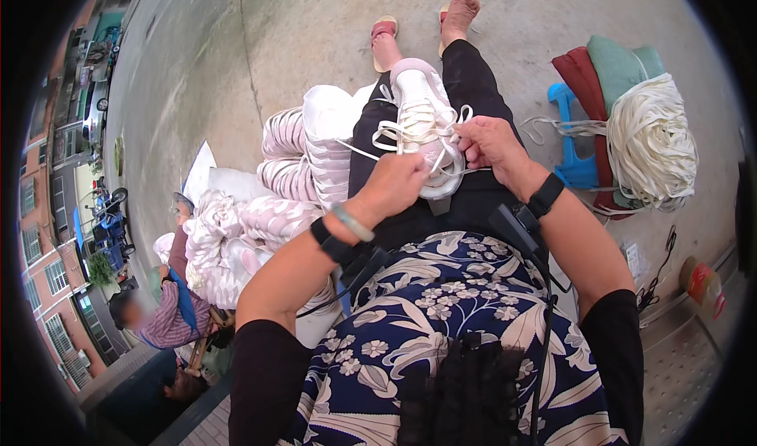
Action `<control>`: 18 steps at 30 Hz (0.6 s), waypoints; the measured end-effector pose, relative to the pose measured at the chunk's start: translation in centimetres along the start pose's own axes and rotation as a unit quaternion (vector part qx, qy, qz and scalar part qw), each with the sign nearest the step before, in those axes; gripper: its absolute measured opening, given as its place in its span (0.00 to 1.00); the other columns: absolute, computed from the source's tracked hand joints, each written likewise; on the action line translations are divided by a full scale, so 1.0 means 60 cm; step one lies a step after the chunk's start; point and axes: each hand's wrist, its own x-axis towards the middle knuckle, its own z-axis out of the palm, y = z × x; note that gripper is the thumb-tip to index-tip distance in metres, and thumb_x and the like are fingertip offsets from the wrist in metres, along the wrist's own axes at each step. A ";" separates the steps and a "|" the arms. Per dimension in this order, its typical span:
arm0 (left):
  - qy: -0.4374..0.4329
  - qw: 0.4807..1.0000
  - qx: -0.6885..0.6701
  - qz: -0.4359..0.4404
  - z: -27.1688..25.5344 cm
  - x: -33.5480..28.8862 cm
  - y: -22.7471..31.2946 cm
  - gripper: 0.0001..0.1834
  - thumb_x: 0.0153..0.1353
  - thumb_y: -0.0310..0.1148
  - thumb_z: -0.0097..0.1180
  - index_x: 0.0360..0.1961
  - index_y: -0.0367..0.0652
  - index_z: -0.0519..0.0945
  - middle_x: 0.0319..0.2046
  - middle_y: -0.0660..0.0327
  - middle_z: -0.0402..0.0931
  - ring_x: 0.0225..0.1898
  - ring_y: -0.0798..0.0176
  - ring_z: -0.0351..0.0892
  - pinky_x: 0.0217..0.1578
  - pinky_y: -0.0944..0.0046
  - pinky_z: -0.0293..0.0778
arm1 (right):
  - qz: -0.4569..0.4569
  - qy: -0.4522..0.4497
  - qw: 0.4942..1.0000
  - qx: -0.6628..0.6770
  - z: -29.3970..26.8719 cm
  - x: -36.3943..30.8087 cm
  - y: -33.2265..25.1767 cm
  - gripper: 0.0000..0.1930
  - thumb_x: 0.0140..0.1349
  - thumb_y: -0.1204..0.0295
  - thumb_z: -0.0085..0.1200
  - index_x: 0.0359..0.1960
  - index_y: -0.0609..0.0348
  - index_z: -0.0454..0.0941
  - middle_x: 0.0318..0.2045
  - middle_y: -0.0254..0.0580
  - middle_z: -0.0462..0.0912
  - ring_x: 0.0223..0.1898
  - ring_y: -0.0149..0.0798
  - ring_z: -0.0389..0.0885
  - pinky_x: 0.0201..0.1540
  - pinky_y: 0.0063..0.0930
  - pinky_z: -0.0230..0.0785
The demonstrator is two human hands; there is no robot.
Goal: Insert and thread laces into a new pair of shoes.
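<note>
Right hand (490, 144) pinches the lace (465, 115); left hand (397, 184) is clenched, its hold unclear — the shoe (412, 99) between them looks mostly threaded; slack apparently awaits tightening.

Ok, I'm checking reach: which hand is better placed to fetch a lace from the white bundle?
Probably the right hand: the white shoelace bundle lies on that side, while the left hand is farther away. Both are at the laces of the white-and-pink sneaker, so neither looks free.
</note>
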 end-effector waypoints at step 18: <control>0.197 0.889 -0.320 -0.262 -0.082 -0.039 -0.187 0.06 0.58 0.30 0.51 0.28 0.40 0.76 0.16 0.67 0.70 0.10 0.78 0.60 0.12 0.77 0.56 | -0.024 0.021 0.999 -0.006 0.014 0.004 -0.004 0.04 0.54 0.71 0.56 0.28 0.54 0.74 0.17 0.27 0.74 0.15 0.20 0.69 0.17 0.15 0.66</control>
